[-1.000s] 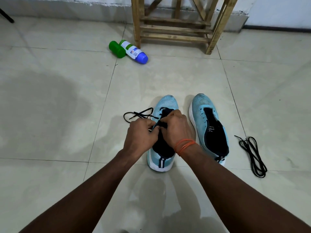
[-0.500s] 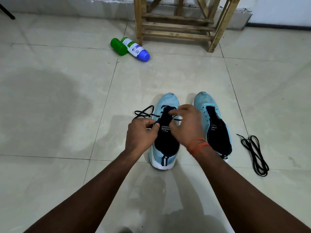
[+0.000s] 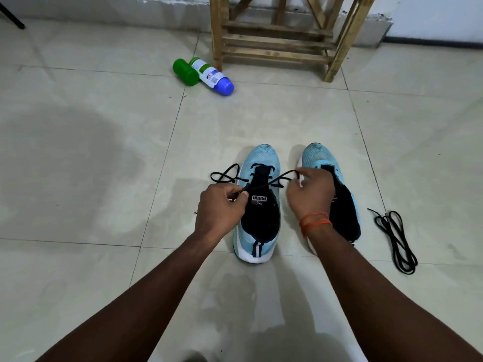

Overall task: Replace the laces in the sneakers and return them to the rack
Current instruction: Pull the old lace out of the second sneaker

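Home interior, prob entryway: tiled floor (image 3: 104, 152), wooden shoe rack (image 3: 277, 40) against wall, bottles (image 3: 206, 73) on floor.

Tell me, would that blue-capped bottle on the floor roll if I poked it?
Probably: the bottle is round, lying sideways on smooth tile. The green container beside it might stop it one way. Looks plastic, likely light.

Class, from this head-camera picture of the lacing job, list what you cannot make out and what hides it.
Head view throughout.
1. Stretch of the lace inside the left hand: covered by its curled fingers.
2. Eyelets of the right sneaker: behind the right hand and wrist.
3. Top of the rack: cut off by the upper edge.
4. Label of the bottle: too small to read.
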